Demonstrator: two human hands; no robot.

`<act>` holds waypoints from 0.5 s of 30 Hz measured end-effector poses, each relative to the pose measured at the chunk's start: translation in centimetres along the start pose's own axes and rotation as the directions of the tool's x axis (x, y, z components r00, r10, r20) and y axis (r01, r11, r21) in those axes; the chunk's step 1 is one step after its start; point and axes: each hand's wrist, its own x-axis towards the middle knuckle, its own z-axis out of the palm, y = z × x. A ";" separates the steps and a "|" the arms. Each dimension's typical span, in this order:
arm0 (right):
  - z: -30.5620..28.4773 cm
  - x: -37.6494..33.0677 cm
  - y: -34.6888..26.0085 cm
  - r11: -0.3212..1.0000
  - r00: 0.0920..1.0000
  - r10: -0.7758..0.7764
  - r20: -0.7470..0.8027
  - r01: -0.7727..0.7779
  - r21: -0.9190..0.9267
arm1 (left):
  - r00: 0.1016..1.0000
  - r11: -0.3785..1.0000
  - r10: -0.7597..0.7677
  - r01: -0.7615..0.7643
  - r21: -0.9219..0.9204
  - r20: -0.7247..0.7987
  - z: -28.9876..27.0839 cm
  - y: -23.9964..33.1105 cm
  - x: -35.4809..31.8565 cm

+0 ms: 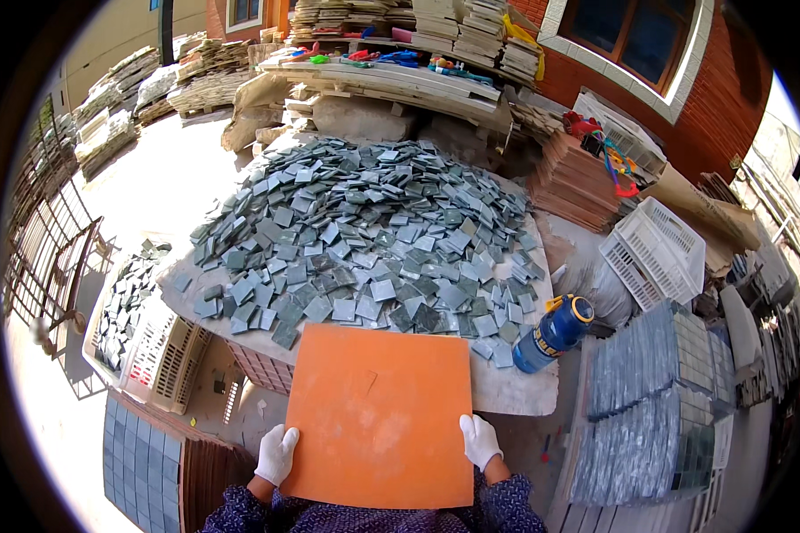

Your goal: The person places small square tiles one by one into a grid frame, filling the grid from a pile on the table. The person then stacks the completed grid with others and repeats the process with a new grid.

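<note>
A flat square orange board (382, 435) is held level in front of me, its far edge against the near edge of a stone-topped table (516, 391). My left hand (277, 454), in a white glove, grips the board's left edge with the thumb on top. On the opposite edge my right hand (481, 441), gloved the same way, has hold of it too. Beyond the board a large heap of small square grey-green stone tiles (356, 231) covers the tabletop. Fingers under the board are hidden.
A blue bottle (551, 334) stands at the table's right corner. To the left, a cream plastic crate (164, 355) holds tiles, above a stack of tiled sheets (142, 462). Wrapped tile stacks (636, 417) and a white crate (656, 253) stand right. Stone slabs (382, 84) line the back.
</note>
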 end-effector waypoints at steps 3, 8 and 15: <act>-1.3 -0.1 -1.5 0.993 0.994 -0.104 0.010 0.104 0.050 | 0.997 0.964 0.078 -0.081 -0.251 -0.024 0.1 -0.8 1.1; -3.8 -1.9 -5.2 0.591 0.926 -0.370 -0.072 0.295 0.750 | 0.969 0.744 0.245 -0.202 -0.637 -0.021 -5.7 6.1 4.1; 4.6 -4.3 -9.2 0.245 0.897 -0.428 -0.112 0.235 0.941 | 0.977 0.361 0.214 -0.077 -0.929 0.002 2.2 8.1 -1.5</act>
